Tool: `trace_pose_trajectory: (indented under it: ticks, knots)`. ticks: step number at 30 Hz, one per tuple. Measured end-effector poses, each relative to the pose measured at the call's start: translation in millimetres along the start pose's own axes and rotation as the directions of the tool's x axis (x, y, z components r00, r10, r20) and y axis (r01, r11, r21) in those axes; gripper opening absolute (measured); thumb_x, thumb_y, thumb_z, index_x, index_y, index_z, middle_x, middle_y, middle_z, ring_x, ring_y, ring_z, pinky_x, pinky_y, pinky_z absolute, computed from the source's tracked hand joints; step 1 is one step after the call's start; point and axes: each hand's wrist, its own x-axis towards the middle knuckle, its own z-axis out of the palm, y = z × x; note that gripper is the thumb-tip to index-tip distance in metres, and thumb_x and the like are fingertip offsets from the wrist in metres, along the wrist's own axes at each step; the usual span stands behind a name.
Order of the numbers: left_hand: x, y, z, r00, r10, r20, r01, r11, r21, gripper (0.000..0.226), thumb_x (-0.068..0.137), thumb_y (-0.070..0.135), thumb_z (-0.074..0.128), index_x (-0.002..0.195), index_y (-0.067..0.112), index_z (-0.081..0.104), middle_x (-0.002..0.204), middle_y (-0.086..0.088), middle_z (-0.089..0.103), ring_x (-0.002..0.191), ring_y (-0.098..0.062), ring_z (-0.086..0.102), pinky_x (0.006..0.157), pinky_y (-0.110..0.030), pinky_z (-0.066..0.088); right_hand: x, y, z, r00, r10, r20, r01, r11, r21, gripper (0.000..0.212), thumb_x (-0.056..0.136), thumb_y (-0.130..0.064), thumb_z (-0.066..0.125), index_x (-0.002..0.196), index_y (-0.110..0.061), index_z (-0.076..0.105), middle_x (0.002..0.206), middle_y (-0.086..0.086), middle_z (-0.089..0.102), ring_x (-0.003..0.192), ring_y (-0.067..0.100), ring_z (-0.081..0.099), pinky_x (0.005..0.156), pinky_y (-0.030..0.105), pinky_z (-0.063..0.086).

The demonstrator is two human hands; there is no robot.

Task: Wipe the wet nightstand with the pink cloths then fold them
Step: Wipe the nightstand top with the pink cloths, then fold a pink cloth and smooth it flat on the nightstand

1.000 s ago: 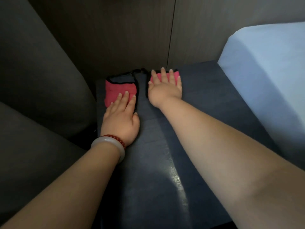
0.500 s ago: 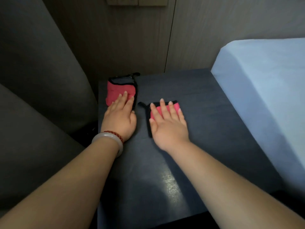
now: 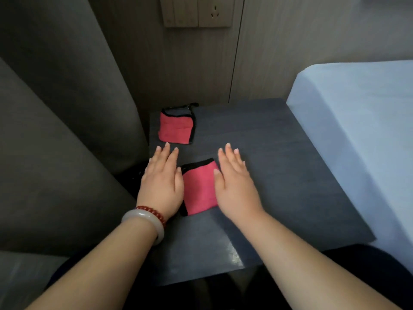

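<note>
This is a bedroom, in a home or perhaps a hotel room. A dark blue-grey nightstand [image 3: 279, 153] stands against a wood-panelled wall [image 3: 183, 68], and touching its right edge is a bed [image 3: 357, 121] covered in a pale sheet. On the wall above the nightstand sits a plate of switches with a power socket [image 3: 197, 11]. To the left hang heavy grey curtain folds [image 3: 55, 97], reaching down beside the nightstand.
</note>
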Motion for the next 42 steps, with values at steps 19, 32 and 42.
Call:
trace_pose_trajectory:
  ticks: [19,32,42]
  knots:
    - [20.4,-1.1,20.0,0.964,-0.019,0.267,-0.079,0.933,0.351,0.065,0.093,0.048,0.012,0.154,0.024,0.008,0.162,0.0,0.002,0.148,-0.019,-0.006,0.119,-0.041,-0.005,3.3,65.7,-14.1,0.979,0.202,0.034,-0.156,0.844,-0.513,0.06,0.099,-0.051,0.018,0.155,-0.03,0.011,0.164,0.0,0.001,0.15,0.021,-0.005,0.121,0.042,-0.002]
    - [17.1,-5.3,25.0,0.977,0.0,0.214,-0.06,0.959,0.276,0.067,0.091,0.05,0.016,0.153,0.026,0.015,0.161,0.002,0.014,0.148,-0.016,0.005,0.12,-0.039,0.001,39.1,45.6,-4.5,0.991,0.054,0.124,-0.004,0.929,-0.371,0.056,0.102,-0.04,0.031,0.155,-0.032,0.013,0.164,-0.002,0.003,0.15,0.026,0.0,0.121,0.043,-0.002]
    - [16.3,-6.9,27.4,0.981,0.01,0.193,-0.063,0.961,0.27,0.065,0.092,0.049,0.02,0.153,0.027,0.015,0.161,0.001,0.015,0.148,-0.016,0.005,0.12,-0.038,0.001,155.8,14.5,39.9,0.895,-0.304,0.326,0.408,0.853,-0.324,0.045,0.102,-0.016,0.04,0.145,-0.03,0.043,0.159,0.001,0.025,0.145,0.026,0.026,0.116,0.04,0.021]
